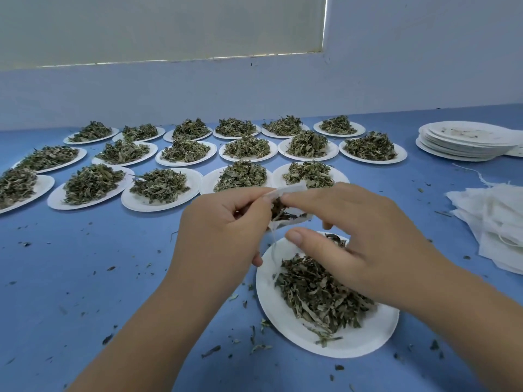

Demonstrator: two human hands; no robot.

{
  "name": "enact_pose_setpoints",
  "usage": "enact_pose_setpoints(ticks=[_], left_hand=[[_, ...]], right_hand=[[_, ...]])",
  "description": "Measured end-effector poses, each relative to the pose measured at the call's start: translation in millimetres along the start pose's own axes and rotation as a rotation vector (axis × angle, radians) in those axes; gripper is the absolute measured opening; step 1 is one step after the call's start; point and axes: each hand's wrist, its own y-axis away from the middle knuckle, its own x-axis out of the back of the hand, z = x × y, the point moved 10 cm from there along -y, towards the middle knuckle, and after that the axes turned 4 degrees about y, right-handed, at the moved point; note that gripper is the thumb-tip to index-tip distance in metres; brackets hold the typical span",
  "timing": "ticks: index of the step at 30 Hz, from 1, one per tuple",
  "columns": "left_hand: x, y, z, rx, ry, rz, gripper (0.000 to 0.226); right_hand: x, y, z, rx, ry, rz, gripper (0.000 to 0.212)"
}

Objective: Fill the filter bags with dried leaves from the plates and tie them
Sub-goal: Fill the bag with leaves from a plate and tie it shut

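A small white filter bag (291,190) hangs in the air above the near plate, its mouth held apart and dark leaves showing inside. My left hand (223,224) pinches the bag's left rim between thumb and fingers. My right hand (353,233) has its fingertips at the bag's opening, pushing dried leaves in, the thumb stretched out below. The bag's drawstring (273,250) dangles down toward the white paper plate (368,338), which holds a pile of dried green leaves (317,292) right under my hands.
Several white plates heaped with dried leaves (158,185) stand in three rows across the blue table. A stack of used plates (464,145) sits far right, and a pile of white filter bags (498,222) lies at the right edge. Leaf crumbs (210,350) dot the tabletop.
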Motion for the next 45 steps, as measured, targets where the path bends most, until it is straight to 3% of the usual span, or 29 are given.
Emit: enact_pose_setpoints(ticks=[3,7,10,14,17,22,26,32,37,45], left_hand=[[1,0,-1,0.011,0.008,0.002,0.025],[-10,2,-2,0.029,0.015,-0.061,0.020],[-16,5,-1,0.018,-0.001,-0.099,0.028],[-11,4,0,0.005,-0.043,-0.069,0.031],[-4,2,4,-0.010,-0.062,-0.033,0.029],[9,-2,2,0.019,-0.051,0.026,0.019],[17,-4,2,0.006,-0.108,0.055,0.022],[17,-3,11,-0.061,-0.229,0.076,0.023],[19,0,19,-0.135,-0.325,0.112,0.026],[20,0,15,-0.145,-0.350,0.131,0.018]], right_hand=[[4,-1,-1,0.022,0.040,0.009,0.042],[-24,-3,-9,0.067,0.170,-0.203,0.054],[-36,-5,-11,0.068,0.219,-0.265,0.058],[-23,-4,-13,0.075,0.077,-0.184,0.045],[0,-4,-10,0.082,-0.021,-0.024,0.033],[20,-6,9,-0.061,-0.212,0.047,0.012],[11,1,32,-0.213,-0.290,-0.157,0.012],[-11,23,46,-0.306,-0.104,-0.514,0.035],[-17,35,46,-0.297,0.034,-0.636,0.060],[-34,39,29,-0.187,0.064,-0.675,0.054]])
